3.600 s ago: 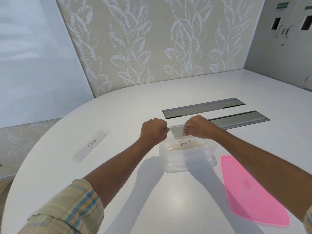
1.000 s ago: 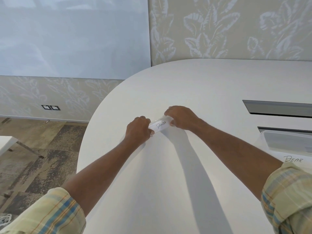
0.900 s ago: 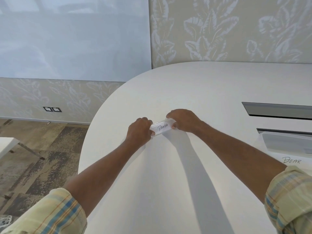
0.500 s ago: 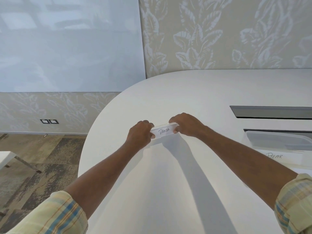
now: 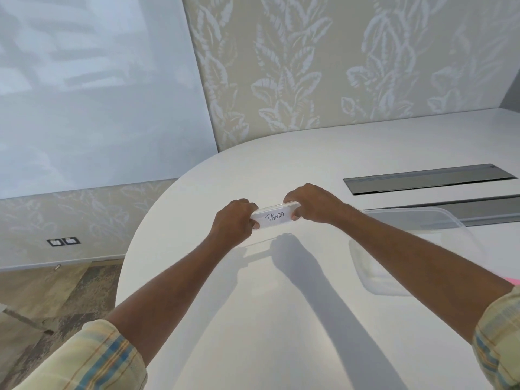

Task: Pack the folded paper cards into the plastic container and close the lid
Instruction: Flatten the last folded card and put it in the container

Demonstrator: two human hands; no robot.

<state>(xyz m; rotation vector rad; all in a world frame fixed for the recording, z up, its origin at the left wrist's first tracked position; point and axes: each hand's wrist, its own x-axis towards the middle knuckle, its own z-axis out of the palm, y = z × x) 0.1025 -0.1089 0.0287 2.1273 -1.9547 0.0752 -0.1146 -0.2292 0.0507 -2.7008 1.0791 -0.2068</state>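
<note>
A folded white paper card marked "PANDA" (image 5: 274, 216) is held above the white table (image 5: 253, 319), its shadow falling on the surface below. My left hand (image 5: 235, 222) grips its left end and my right hand (image 5: 311, 204) grips its right end. The clear plastic container (image 5: 422, 218) stands open to the right, partly behind my right forearm. A sliver of the pink lid (image 5: 513, 281) shows at the right edge, past that forearm.
Two grey recessed slots (image 5: 427, 178) run across the table behind the container. The table's curved edge (image 5: 126, 263) drops off to the left onto patterned floor. Leaf-patterned walls stand behind.
Both hands left the container, took the PANDA card by its ends and lifted it off the table. The card has since moved right, toward the container.
</note>
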